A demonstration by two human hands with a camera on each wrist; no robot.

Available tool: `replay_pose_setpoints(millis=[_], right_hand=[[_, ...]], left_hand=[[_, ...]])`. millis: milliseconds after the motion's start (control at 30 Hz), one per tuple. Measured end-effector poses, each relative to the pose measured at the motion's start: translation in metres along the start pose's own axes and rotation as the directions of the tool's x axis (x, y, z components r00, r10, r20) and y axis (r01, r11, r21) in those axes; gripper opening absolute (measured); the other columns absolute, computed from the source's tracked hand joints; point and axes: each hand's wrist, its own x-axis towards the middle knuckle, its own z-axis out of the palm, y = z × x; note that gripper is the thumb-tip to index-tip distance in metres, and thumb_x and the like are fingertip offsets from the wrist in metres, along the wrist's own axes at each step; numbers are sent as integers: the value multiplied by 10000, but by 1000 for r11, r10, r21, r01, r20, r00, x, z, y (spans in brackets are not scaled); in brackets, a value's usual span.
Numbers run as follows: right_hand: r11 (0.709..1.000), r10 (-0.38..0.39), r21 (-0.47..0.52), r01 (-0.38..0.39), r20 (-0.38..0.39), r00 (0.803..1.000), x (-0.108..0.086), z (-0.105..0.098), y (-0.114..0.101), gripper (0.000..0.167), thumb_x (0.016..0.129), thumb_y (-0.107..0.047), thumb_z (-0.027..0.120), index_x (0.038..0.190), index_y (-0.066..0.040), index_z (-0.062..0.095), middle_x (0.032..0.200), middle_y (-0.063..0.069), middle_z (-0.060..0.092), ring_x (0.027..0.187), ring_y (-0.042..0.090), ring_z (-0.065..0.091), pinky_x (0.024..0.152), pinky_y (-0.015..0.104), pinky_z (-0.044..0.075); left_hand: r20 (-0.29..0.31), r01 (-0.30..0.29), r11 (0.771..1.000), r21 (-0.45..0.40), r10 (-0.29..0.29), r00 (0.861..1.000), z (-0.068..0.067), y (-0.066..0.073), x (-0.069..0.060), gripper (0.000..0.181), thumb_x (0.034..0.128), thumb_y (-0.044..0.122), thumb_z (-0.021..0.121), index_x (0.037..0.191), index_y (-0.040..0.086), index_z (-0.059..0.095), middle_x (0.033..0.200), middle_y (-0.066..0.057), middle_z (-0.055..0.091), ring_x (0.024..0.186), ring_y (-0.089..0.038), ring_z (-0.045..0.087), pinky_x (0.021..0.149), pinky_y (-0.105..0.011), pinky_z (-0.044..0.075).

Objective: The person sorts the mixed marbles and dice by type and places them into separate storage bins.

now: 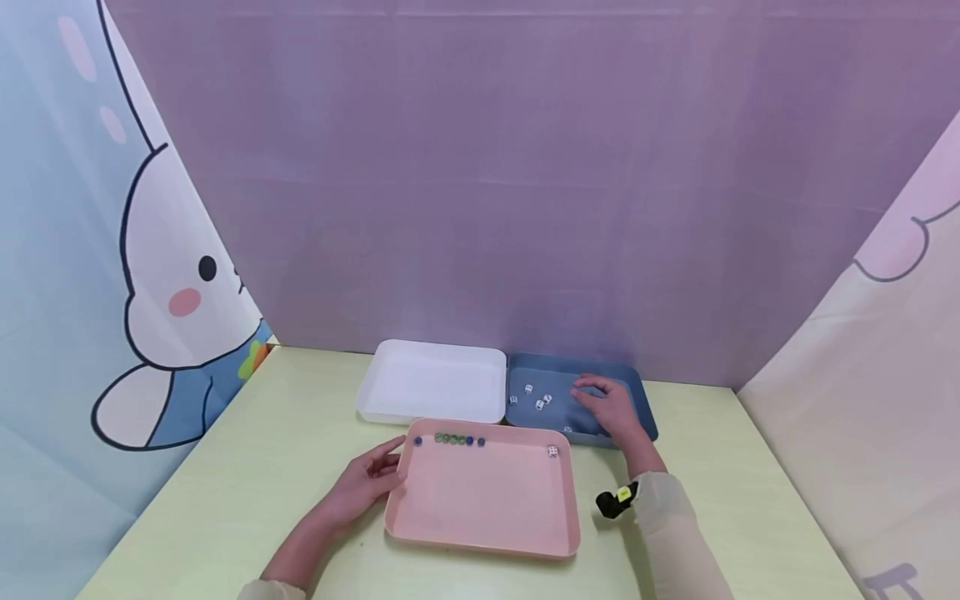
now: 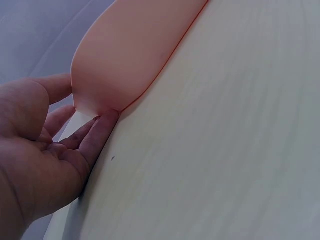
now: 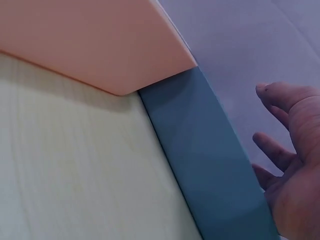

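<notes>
My left hand grips the left side of a pink tray. In the left wrist view its fingertips touch the tray's outer wall and lower edge. Along the tray's far side lie several green and blue marbles, with one white die near the far right corner. Above the blue tray, my right hand hovers with thumb and fingers apart and loosely bent. Nothing shows between them. Several white dice lie in that tray, left of the hand; its right part is partly hidden by hand and wrist.
A white tray stands behind the pink one, side by side with the blue tray. All rest on a pale wooden table. A purple cloth hangs behind, and a black strapped device sits at the right wrist.
</notes>
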Motion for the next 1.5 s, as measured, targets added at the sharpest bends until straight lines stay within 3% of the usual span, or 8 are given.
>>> replay_pose_setpoints(millis=[100,267,500,733,867,1000,1233,1500], right_hand=[[999,-6,-42,6,7,1000,-2,0,-5,341,897,-204,718,1130,40,670,1420,203,471,1360,350,345,1012,531,394],[976,-19,-218,24,29,999,-7,2,-28,304,910,-231,701,1121,-12,690,1362,181,533,1299,369,420,988,548,407],[878,13,-477,42,112,994,-27,8,-68,129,914,-234,685,972,-133,740,1286,161,590,1223,389,493,923,554,445],[783,-14,-609,124,182,983,-38,23,-97,58,863,-209,726,840,-158,742,1007,17,684,954,260,629,773,449,522],[730,-5,-668,148,211,978,-45,31,-103,47,836,-164,716,801,-153,745,972,-15,675,936,235,626,761,424,525],[694,8,-704,149,215,977,-55,42,-107,63,802,-145,734,747,-175,733,968,-3,646,932,238,600,730,419,524],[637,7,-761,122,165,986,-66,54,-103,86,778,-114,753,720,-175,734,941,8,649,982,290,576,731,435,528],[569,49,-817,90,143,988,-65,58,-93,82,786,-126,744,762,-204,753,886,-14,670,1031,359,553,716,464,525]], left_hand=[[-3,10,1000,3,-10,1000,-1,-1,1,633,925,112,667,1492,96,386,1297,-207,504,1150,-283,530,861,-323,527],[-9,11,1000,1,-11,1000,-2,1,0,630,923,103,665,1489,89,389,1295,-217,500,1148,-287,532,860,-323,527],[9,22,1000,7,-22,1000,-2,-2,-9,649,923,120,669,1493,56,365,1294,-233,501,1119,-264,545,837,-328,536],[-21,21,1000,-2,-21,1000,-2,-2,-7,640,910,103,677,1485,92,397,1280,-216,514,1113,-281,543,832,-336,539],[-10,29,1000,1,-29,1000,-1,-2,-4,637,915,104,674,1487,98,395,1289,-209,515,1119,-279,539,834,-328,535],[-9,19,1000,-11,-20,1000,0,-2,-3,626,918,89,665,1485,100,399,1295,-212,516,1130,-292,535,845,-330,533],[-1,20,999,-26,-20,1000,-1,-1,-1,630,913,77,667,1484,99,401,1297,-215,515,1137,-292,534,856,-335,531],[14,21,999,-36,-21,1000,-2,0,2,633,914,66,664,1486,98,397,1302,-221,508,1134,-291,533,854,-336,533]])
